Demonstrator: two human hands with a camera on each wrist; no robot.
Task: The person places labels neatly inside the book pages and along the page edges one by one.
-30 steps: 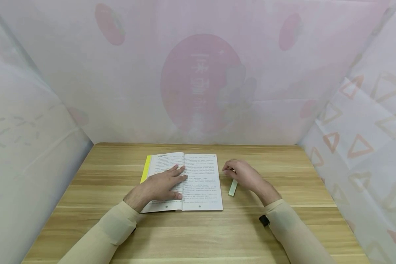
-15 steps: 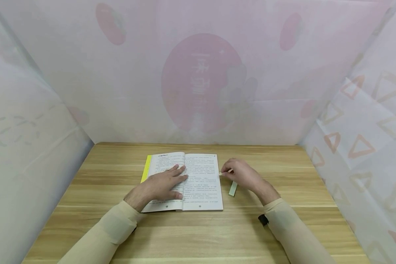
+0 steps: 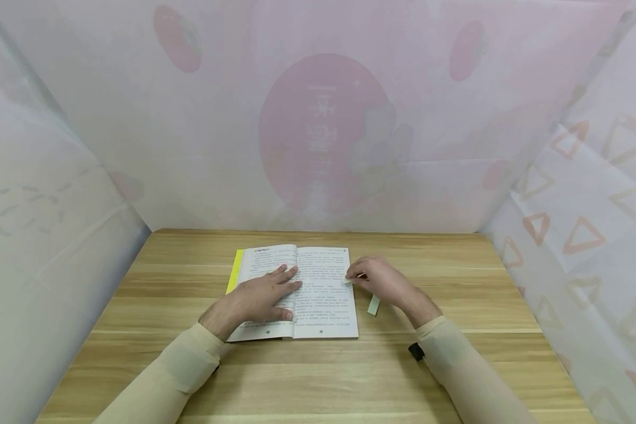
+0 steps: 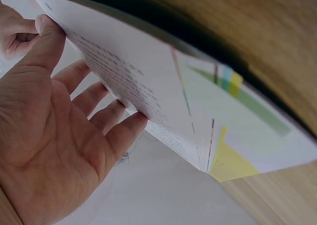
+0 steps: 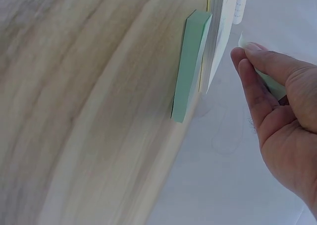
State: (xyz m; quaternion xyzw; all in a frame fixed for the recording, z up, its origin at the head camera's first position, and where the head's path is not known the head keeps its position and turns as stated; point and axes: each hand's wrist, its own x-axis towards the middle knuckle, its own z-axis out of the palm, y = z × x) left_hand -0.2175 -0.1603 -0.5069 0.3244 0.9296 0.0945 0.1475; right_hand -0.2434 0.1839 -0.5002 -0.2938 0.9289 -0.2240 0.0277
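An open book with printed pages lies on the wooden table. Spread across its left page, my left hand presses it flat with straight fingers; the left wrist view shows the palm side of that hand against the page. At the right page's outer edge, my right hand pinches a pale green sticky note between thumb and fingers. In the right wrist view the sticky note shows partly behind the thumb. Just right of the book lies a narrow green sticky note pad, partly under the right hand.
A yellow cover flap sticks out at the book's left side. Printed cloth walls enclose the wooden table at the back and both sides.
My right hand has moved left from beside the pad to the right page's edge, bringing the pinched sticky note over the page. My left hand has stayed in place.
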